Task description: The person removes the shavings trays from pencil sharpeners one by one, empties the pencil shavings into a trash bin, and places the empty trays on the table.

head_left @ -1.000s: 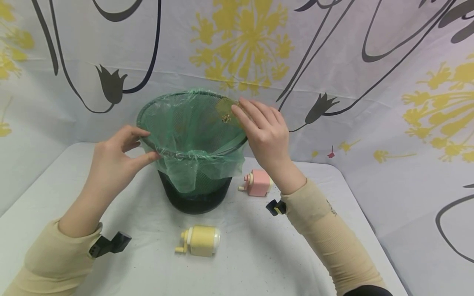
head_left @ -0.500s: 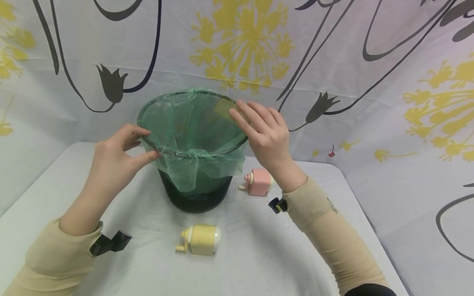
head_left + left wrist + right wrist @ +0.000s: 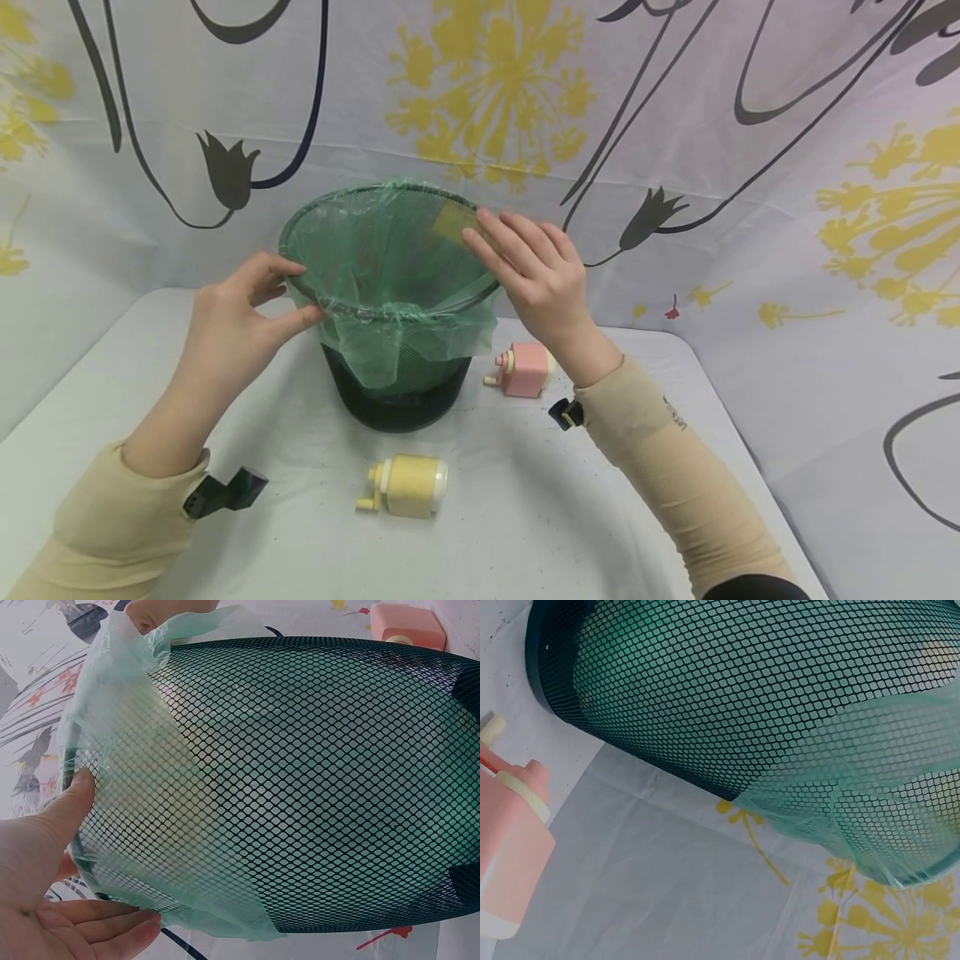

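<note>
A dark mesh wastebasket (image 3: 431, 379) with a green plastic bag (image 3: 375, 346) folded over its rim stands on the table. My left hand (image 3: 236, 312) grips the left of the rim, thumb in front and fingers on the side; the left wrist view shows the thumb (image 3: 79, 795) over the bag's edge. Over the right of the rim, my right hand (image 3: 540, 271) holds a flat yellow sheet-like piece (image 3: 450, 221) inside the mouth, mostly hidden by the fingers. A yellow hand-crank pencil sharpener (image 3: 411, 486) lies in front of the basket, a pink one (image 3: 525, 369) to its right.
A white cloth covers the table (image 3: 510, 542), with small dark specks on it. Close behind hangs a patterned curtain (image 3: 652, 125) with grey and yellow flowers, also enclosing both sides.
A small clump of brown bits on the yellow piece has gone from sight. My right hand has tipped slightly lower into the wastebasket; my left hand has stayed on the rim.
</note>
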A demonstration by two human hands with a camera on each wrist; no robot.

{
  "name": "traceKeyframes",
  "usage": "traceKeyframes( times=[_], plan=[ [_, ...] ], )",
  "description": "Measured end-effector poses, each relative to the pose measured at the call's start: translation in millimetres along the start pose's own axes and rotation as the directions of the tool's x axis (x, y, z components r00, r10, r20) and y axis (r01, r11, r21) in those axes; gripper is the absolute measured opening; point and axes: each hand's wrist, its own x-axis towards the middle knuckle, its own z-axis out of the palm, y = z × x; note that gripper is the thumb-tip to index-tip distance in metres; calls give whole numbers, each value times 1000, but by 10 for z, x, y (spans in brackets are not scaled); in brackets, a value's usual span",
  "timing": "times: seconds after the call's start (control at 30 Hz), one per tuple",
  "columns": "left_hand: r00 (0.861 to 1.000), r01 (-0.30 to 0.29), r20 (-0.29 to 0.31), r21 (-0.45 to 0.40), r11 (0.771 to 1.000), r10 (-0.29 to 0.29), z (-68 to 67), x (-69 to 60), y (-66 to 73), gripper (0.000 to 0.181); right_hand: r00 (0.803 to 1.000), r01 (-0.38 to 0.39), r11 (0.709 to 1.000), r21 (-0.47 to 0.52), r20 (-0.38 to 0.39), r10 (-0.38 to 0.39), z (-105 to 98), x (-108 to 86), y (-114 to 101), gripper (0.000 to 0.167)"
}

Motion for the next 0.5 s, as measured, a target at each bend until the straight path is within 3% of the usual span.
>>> traceKeyframes(
  times=[0.5],
  plan=[
    [1000,-18,-14,-3,1000,18,11,1,-15,43,993,116,993,-29,-32,-117,15,-13,34,37]
  ],
)
